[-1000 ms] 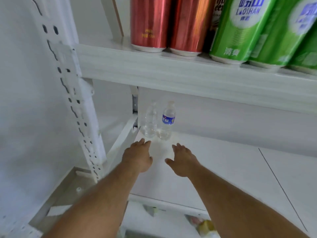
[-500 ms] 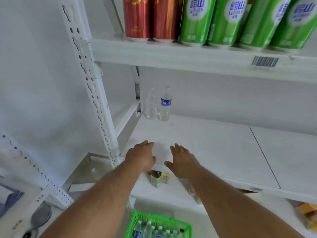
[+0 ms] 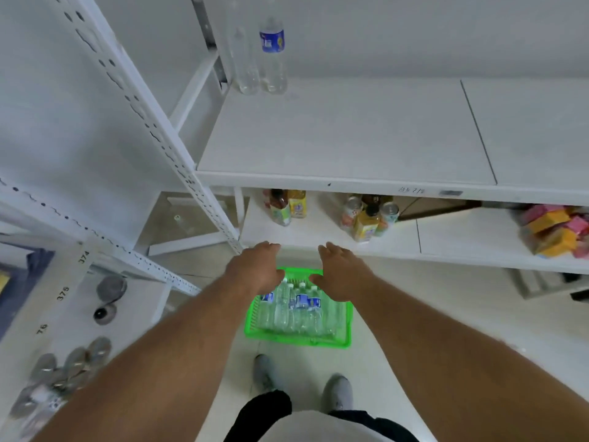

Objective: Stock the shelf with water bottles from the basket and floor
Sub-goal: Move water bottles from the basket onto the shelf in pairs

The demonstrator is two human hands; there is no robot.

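Green basket of water bottles sits centre-bottom; left hand and right hand hover empty, fingers relaxed, likely to grab more for the white shelf.

I see even, soft, diffuse daylight; shadows faint. No glare. Wide-angle bending curves the shelf upright at left. Overall softness, edges smeared, slightly washed-out whites.
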